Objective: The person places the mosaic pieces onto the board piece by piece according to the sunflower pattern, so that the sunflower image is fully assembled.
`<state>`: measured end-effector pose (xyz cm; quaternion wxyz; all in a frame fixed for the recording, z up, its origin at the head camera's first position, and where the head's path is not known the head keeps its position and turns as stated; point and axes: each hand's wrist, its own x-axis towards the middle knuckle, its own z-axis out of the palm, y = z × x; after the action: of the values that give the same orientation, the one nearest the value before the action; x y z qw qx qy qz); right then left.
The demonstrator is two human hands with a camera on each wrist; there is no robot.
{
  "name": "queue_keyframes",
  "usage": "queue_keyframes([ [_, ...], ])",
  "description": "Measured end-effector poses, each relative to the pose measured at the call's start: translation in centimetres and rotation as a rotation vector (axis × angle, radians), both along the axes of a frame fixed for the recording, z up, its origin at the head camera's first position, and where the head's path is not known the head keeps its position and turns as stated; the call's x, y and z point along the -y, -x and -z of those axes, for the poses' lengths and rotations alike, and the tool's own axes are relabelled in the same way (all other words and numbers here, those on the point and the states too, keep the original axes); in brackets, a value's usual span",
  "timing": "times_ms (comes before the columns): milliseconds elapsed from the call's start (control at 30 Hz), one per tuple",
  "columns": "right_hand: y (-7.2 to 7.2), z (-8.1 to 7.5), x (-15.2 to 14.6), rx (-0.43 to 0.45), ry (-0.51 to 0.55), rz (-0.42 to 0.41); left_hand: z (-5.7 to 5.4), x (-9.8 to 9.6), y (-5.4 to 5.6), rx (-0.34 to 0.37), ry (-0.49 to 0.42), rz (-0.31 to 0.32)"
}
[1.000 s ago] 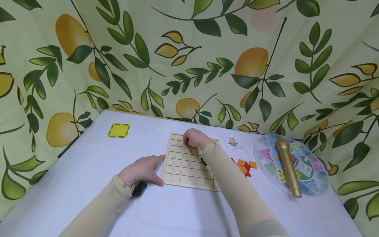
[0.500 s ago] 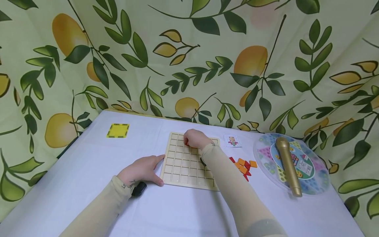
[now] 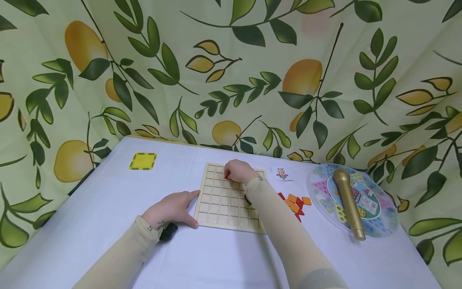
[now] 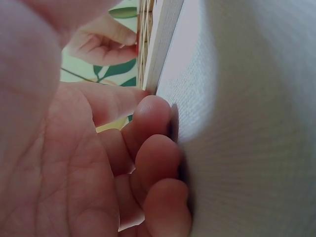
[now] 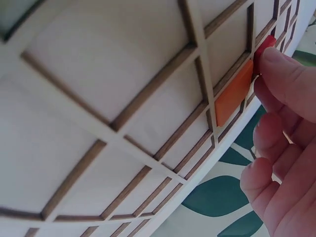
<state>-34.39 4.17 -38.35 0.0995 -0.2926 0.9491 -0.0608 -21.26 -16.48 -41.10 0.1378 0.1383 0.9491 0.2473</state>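
A wooden grid board (image 3: 219,208) lies on the table. At its far side my right hand (image 3: 241,171) pinches a red tile (image 5: 263,49) between thumb and index finger, right at one of the cells. Beside that tile, an orange square tile (image 5: 234,96) sits in a neighbouring cell. My left hand (image 3: 172,209) rests on the table at the board's left edge, thumb and index finger spread and touching it. In the left wrist view, the other fingers (image 4: 159,157) bend down against the white cloth.
Several loose red and orange tiles (image 3: 294,205) lie right of the board, partly behind my right forearm. Past them is a small pattern card (image 3: 282,173). A gold microphone (image 3: 349,202) lies on a round clear patterned case (image 3: 321,192). A yellow square frame (image 3: 143,161) lies back left.
My right hand stays over the same far part of the board, its fingers shifting slightly, and red now shows at its fingertips. The left hand holds its place at the edge.
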Motion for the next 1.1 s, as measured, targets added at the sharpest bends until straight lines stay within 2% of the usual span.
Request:
queue_keyframes([
  [400,0.0,0.3,-0.3,-0.025,0.024,0.037,0.2,-0.1,0.1,-0.001,0.001,0.005],
  [500,0.1,-0.3,-0.6,-0.041,0.073,0.053,0.2,-0.1,0.1,0.005,-0.002,0.001],
  [600,0.2,-1.8,-1.4,-0.046,0.144,0.085,0.1,0.1,0.1,0.008,-0.003,-0.006],
  [733,0.1,-4.1,-4.2,-0.017,0.201,0.144,0.1,0.1,0.2,0.004,0.0,0.002],
  [833,-0.2,-5.0,-7.0,-0.009,0.189,0.175,0.0,0.3,0.3,-0.004,0.005,0.018],
  [1000,-1.2,-4.4,-11.9,0.037,0.079,0.216,-0.2,0.5,0.2,-0.009,0.005,0.036],
  [1100,-2.1,-3.5,-14.4,0.109,-0.002,0.258,-0.2,0.4,0.2,-0.005,0.0,0.041],
])
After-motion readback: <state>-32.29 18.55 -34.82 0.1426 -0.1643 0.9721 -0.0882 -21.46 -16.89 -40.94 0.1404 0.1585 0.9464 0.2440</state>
